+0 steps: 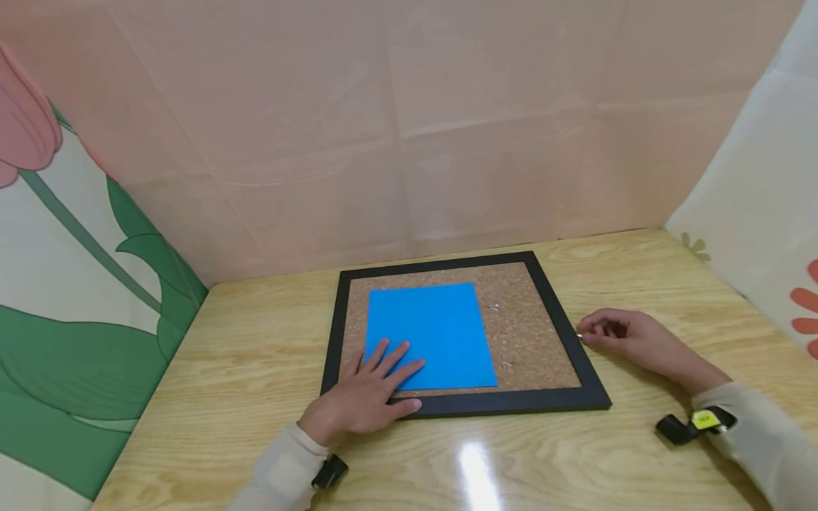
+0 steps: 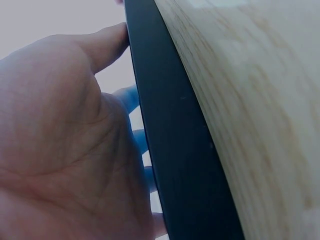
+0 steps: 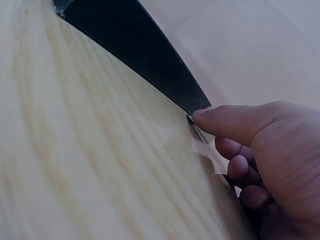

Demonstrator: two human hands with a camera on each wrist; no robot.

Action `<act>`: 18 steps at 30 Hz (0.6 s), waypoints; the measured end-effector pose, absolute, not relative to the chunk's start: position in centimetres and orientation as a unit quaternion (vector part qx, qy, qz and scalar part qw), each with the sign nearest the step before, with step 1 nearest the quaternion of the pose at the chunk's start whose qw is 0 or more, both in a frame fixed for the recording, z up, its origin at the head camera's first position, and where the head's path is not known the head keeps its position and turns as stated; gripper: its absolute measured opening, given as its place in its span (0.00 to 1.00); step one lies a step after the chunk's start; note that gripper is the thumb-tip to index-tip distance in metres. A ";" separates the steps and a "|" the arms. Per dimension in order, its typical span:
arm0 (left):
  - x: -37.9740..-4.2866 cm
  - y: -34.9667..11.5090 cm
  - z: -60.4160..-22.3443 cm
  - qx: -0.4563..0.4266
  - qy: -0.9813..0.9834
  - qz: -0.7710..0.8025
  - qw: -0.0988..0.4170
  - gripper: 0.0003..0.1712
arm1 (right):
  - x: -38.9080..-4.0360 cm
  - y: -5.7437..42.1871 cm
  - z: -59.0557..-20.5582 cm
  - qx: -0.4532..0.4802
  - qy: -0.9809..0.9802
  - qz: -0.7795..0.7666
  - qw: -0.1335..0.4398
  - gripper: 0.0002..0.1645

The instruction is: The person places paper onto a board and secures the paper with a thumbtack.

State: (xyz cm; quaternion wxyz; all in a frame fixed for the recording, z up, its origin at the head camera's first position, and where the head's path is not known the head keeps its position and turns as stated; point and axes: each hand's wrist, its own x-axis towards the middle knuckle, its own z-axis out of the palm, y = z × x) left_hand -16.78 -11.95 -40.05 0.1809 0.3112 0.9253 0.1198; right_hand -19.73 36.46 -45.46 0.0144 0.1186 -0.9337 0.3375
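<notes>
A blue sheet of paper (image 1: 434, 333) lies on a cork board (image 1: 530, 333) with a black frame (image 1: 473, 404). My left hand (image 1: 364, 397) is spread over the sheet's lower left corner, its fingers on the paper and its thumb at the frame's front edge. In the left wrist view the palm shows beside the black frame (image 2: 165, 120). At the board's right edge, my right hand (image 1: 629, 341) pinches a small shiny push pin (image 3: 189, 118) between thumb and forefinger. The other fingers curl loosely beneath.
Small clear push pins (image 1: 495, 306) are on the cork right of the paper. The board lies on a wood-grain table (image 1: 255, 376). Behind it rises a pinkish backdrop (image 1: 409, 142), with floral panels to the left (image 1: 77, 355) and right (image 1: 767, 213).
</notes>
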 end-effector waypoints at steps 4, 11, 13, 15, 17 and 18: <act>-16.8 -11.9 -40.1 0.312 0.925 0.118 0.181 0.37 | -19.7 36.5 -45.5 0.119 -0.934 0.337 0.014 0.08; -16.7 -11.9 -40.0 0.312 0.924 0.123 0.186 0.37 | -19.6 36.4 -45.4 0.119 -0.933 0.339 0.009 0.08; -16.7 -11.9 -40.0 0.310 0.924 0.123 0.187 0.37 | -19.5 36.4 -45.4 0.119 -0.934 0.337 0.010 0.08; -16.7 -11.9 -40.0 0.310 0.924 0.122 0.186 0.37 | -19.5 36.4 -45.4 0.120 -0.935 0.334 0.011 0.08; -16.8 -11.9 -40.0 0.310 0.925 0.121 0.185 0.37 | -19.5 36.3 -45.3 0.122 -0.936 0.329 0.013 0.07; -16.8 -11.9 -40.0 0.310 0.925 0.119 0.184 0.37 | -19.5 36.3 -45.3 0.123 -0.937 0.327 0.015 0.07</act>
